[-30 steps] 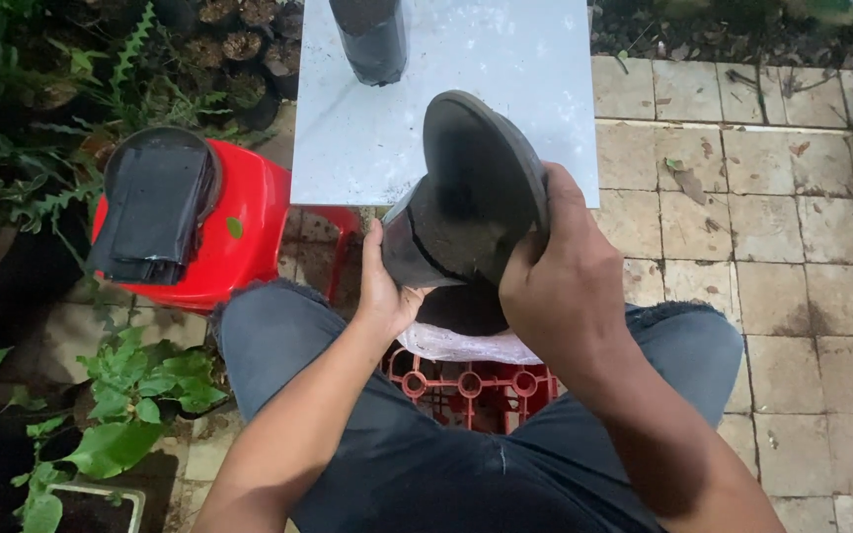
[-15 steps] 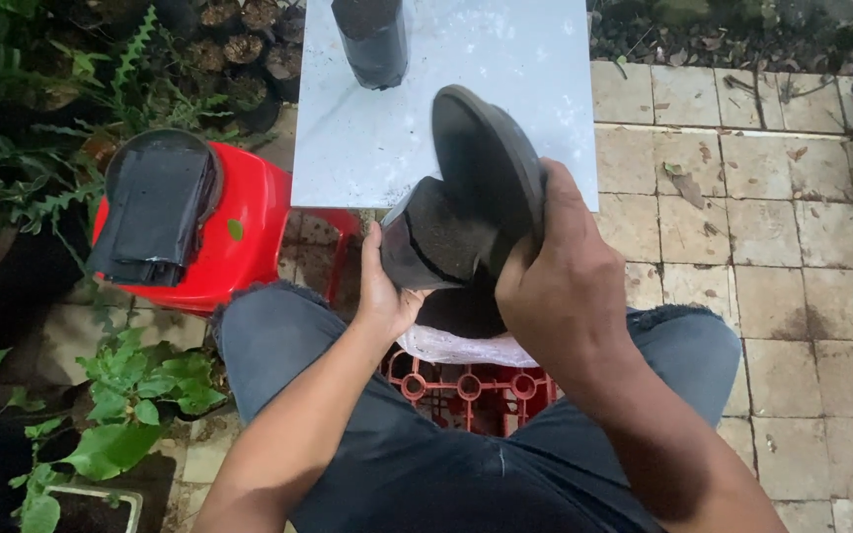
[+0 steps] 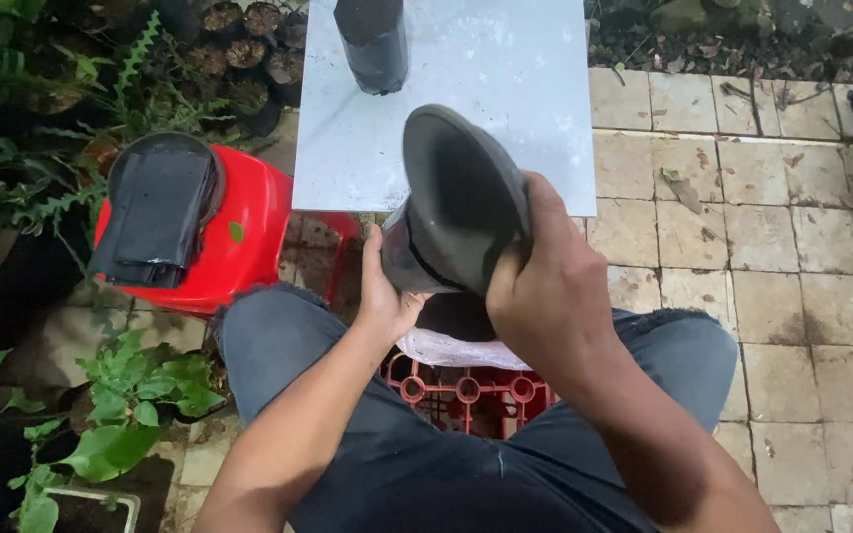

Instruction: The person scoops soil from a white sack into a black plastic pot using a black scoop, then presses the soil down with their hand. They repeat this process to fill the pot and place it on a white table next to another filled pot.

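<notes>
Beige tiled floor (image 3: 742, 247) (stained, leaf-strewn), grey slab table (image 3: 505, 89), red stool (image 3: 259, 227), green plants (image 3: 120, 415) alongside.

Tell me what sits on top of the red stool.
On the red stool lies a stack of flat black plastic bags, draped over its left edge. A small green leaf rests beside them. Whatever lies beneath the stack is hidden.

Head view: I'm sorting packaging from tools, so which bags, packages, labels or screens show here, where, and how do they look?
Black bag: held between left hand and right hand, round end up.
Filled black bag: upright on the pale slab.
Flat black bags: stacked on the red stool.
White sack: open, under the hands.
No labels, signs or screens visible.
</notes>
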